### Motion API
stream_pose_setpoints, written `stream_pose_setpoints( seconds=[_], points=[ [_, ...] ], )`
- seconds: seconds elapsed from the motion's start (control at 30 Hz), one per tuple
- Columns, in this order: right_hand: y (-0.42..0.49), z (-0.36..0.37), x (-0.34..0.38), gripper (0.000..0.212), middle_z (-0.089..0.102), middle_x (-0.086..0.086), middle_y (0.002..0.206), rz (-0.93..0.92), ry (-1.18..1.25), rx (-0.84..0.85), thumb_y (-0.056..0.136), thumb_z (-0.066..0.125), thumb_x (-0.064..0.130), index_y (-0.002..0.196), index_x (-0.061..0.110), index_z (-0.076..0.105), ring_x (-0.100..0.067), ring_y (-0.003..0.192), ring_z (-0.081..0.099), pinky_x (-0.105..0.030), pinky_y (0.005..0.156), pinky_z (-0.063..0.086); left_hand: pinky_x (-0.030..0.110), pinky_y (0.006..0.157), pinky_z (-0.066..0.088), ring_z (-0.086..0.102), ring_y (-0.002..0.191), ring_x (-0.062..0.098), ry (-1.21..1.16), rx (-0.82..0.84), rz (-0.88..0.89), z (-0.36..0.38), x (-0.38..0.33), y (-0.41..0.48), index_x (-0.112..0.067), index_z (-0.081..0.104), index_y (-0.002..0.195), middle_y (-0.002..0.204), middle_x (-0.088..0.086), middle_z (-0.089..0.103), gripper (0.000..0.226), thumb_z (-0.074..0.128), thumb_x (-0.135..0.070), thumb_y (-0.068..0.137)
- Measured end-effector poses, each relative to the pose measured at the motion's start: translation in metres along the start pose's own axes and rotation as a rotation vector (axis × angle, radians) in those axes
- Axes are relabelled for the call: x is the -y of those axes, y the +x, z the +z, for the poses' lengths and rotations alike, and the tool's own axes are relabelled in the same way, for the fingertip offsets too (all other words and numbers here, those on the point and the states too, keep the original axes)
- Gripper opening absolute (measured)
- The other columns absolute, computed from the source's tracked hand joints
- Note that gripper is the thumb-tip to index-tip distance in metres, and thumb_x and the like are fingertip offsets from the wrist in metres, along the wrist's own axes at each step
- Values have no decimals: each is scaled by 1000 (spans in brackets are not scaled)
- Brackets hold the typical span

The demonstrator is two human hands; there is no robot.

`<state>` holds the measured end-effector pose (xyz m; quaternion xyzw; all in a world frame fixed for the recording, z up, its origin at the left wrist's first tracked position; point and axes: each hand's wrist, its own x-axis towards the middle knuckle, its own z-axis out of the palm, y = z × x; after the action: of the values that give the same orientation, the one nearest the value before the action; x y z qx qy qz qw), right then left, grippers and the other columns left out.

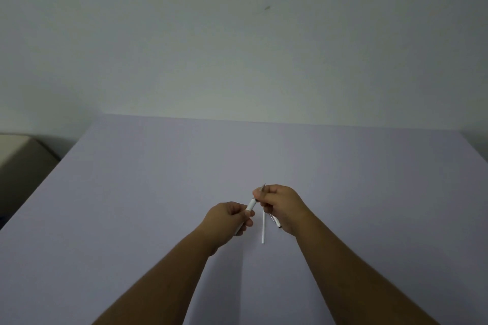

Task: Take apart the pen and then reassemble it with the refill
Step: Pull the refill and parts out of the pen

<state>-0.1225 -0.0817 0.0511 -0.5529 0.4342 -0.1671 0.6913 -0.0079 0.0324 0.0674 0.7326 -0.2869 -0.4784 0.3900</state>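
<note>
My left hand (229, 217) grips a white pen barrel (251, 204) that slants up to the right, its lower end poking out below the fist. My right hand (281, 206) pinches the pen's grey tip piece (262, 189) right at the barrel's upper end; whether the two parts touch is hard to tell. A thin white refill (263, 228) lies on the table between the hands, pointing toward me. Another pen part with a metal clip (274, 221) lies under my right hand, mostly hidden.
The work surface is a pale lilac table (158, 179) set against a white wall. A beige cushioned object (18, 155) sits beyond the table's left edge. The table's right edge runs off at the far right.
</note>
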Motion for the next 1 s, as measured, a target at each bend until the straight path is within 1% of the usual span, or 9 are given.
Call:
stream_pose_setpoints(
  seconds=[0.07,0.17,0.33,0.5,0.63,0.8,0.87,0.93,1.0],
  points=[
    [0,1,1,7,66,-4,84,17,74,29,86,65,12,85,14,72,-13,71,53,-22,65,46,20,66,51,59,68,12,43,-19,7,-1,0,1,-10,69,101,79,-1,69,20,52,-17,96],
    [1,3,1,17,62,-1,72,59,28,-23,81,73,26,82,9,69,-12,65,50,-24,63,45,18,65,50,59,70,11,91,-31,34,-1,1,0,-14,69,99,79,-2,69,19,51,-19,96],
    [1,4,3,8,65,-3,75,32,72,18,80,71,5,80,13,73,-13,70,57,-23,65,47,18,65,50,59,70,11,130,-36,48,-1,4,-1,-15,69,99,79,-3,69,18,52,-20,95],
    [0,6,3,15,57,0,66,72,-7,-59,77,76,24,74,11,68,-13,64,50,-24,61,46,19,66,51,59,69,11,143,-38,71,-3,2,-1,-18,69,95,78,-5,69,17,52,-21,95],
    [0,5,6,9,67,-4,77,32,85,9,81,70,6,82,14,73,-13,69,57,-23,64,48,24,72,53,59,72,12,171,-48,72,-4,1,-2,-17,69,97,79,-4,69,18,52,-21,95],
    [-2,7,7,16,62,-1,71,68,-4,-70,77,76,25,79,10,71,-13,66,52,-25,64,47,26,74,54,60,72,12,167,-55,84,-5,1,-3,-18,68,97,79,-5,69,17,52,-22,95],
    [-1,7,8,3,63,-1,70,53,7,-61,80,73,15,78,13,72,-13,66,53,-24,63,47,25,73,53,60,73,12,180,-58,82,-5,1,-3,-16,68,99,79,-4,69,18,52,-22,95],
    [-1,7,9,9,66,-4,77,31,70,-10,81,70,6,80,15,73,-13,68,55,-23,65,48,24,72,53,60,73,12,195,-65,81,-5,1,-2,-16,68,99,79,-5,68,18,52,-22,96],
    [-3,7,11,2,66,-7,81,46,77,-12,81,71,14,80,12,72,-14,69,54,-24,66,48,26,73,54,60,72,12,198,-67,84,-6,1,-2,-17,68,98,79,-5,68,18,51,-22,96]
  ],
)
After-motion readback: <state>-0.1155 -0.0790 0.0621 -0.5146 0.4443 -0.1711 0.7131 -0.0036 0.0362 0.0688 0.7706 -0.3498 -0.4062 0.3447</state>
